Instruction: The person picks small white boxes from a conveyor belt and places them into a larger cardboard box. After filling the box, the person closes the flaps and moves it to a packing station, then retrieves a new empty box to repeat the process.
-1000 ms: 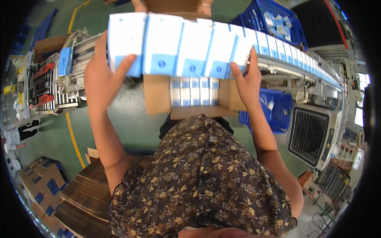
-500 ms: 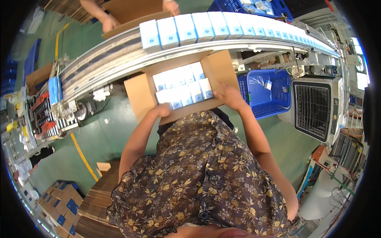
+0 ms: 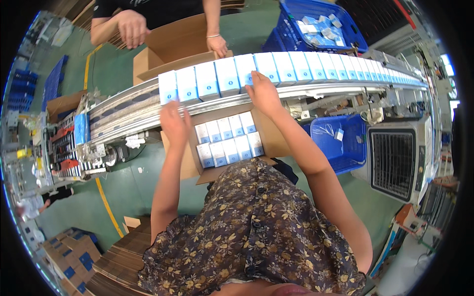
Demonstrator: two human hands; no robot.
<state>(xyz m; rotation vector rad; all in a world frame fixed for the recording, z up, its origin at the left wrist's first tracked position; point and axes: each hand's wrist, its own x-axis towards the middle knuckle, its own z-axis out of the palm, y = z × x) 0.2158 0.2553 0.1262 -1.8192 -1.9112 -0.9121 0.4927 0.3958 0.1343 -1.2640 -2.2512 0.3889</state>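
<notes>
A long row of small white-and-blue boxes (image 3: 227, 78) stands upright on the conveyor in front of me. My left hand (image 3: 175, 123) is at the near side of the row's left end, by the first box, fingers apart and slightly blurred. Further right, my right hand (image 3: 265, 94) reaches up with fingers stretched out against the near face of a box. Neither hand is closed around one. Below, between my forearms, an open cardboard carton (image 3: 279, 140) holds two rows of the same boxes (image 3: 231, 150). Its flaps are spread outward.
Across the conveyor (image 3: 111, 117), a co-worker's hands (image 3: 217, 45) are at another open carton (image 3: 180, 37). Blue baskets stand at the far right (image 3: 291, 19) and near right (image 3: 340, 163), beside a grilled machine (image 3: 393, 160). Cardboard stacks (image 3: 123, 259) lie at lower left.
Both my hands have left the carton's edges and moved forward to the boxes on the conveyor. The view has tilted up, showing more of the co-worker, whose left-side hand has lifted off the far carton.
</notes>
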